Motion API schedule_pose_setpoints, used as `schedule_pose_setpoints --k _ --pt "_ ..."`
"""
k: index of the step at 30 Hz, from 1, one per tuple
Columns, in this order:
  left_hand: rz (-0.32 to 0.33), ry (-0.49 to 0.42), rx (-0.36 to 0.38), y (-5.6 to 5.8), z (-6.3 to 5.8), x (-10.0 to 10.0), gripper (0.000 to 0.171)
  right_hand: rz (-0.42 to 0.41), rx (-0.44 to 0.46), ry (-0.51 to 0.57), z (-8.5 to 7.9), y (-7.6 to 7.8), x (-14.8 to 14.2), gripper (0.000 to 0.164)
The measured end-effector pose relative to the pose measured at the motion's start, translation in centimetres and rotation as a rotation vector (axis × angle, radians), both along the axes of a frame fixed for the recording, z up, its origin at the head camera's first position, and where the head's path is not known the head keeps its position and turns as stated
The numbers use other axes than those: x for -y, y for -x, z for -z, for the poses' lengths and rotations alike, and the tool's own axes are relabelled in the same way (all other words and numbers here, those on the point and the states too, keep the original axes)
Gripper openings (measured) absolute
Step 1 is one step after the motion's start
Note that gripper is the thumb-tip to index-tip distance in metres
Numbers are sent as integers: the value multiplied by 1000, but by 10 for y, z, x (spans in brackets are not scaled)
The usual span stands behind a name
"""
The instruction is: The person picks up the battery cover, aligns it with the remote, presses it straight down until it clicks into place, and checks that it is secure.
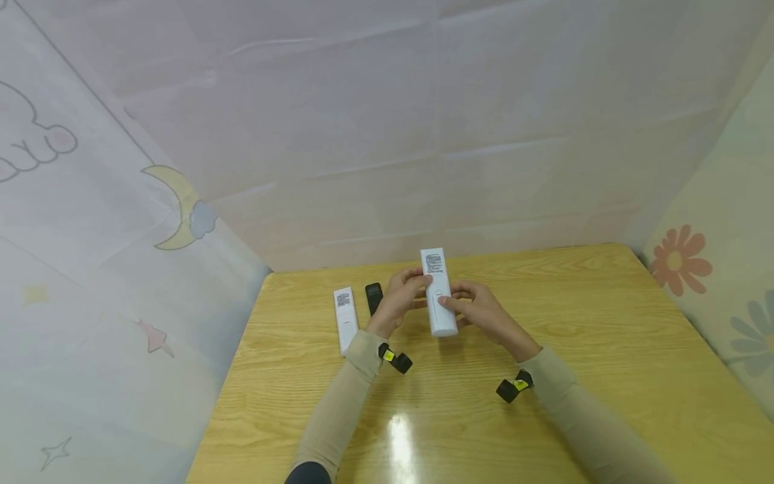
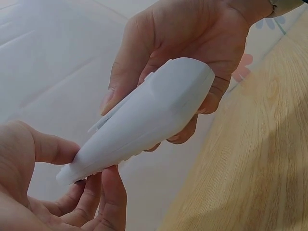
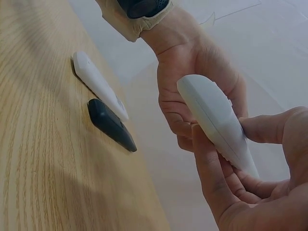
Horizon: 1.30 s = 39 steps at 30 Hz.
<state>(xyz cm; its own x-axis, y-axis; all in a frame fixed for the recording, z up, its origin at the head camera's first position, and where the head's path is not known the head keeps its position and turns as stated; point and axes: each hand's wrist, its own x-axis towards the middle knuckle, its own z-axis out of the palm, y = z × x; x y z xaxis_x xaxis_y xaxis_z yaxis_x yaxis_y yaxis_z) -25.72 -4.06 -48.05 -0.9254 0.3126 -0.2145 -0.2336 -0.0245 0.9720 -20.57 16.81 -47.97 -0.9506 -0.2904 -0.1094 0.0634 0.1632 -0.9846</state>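
A white remote control (image 1: pixel 440 317) is held up over the table, its back with a printed label and battery cover facing up. My left hand (image 1: pixel 399 300) pinches the labelled end, thumb on one face and fingers beneath. From the other side my right hand (image 1: pixel 486 313) grips the remote, its thumb on the back by the battery cover. In the left wrist view, the battery cover (image 2: pixel 109 115) stands slightly raised from the body under the right thumb. The remote's underside rests against the fingers of both hands and is mostly hidden in the head view.
Left of the hands, a second white remote (image 1: pixel 346 323) lies back up on the wooden table (image 1: pixel 290 403). Beside it is a black remote (image 1: pixel 373 296), partly covered by the left hand in the head view. A printed cloth backdrop (image 1: pixel 363 168) rises behind the table.
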Motion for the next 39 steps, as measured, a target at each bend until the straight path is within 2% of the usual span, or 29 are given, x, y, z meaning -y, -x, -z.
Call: schedule_pose_setpoints --k 23,30,39 --pt "0 16 -6 0 -5 -2 48 14 10 -4 -1 2 -2 48" --pt "19 22 -29 0 -4 2 51 -1 7 7 -1 2 -2 50" --pt "0 29 -18 0 -2 11 53 -31 21 2 -2 2 6 53"
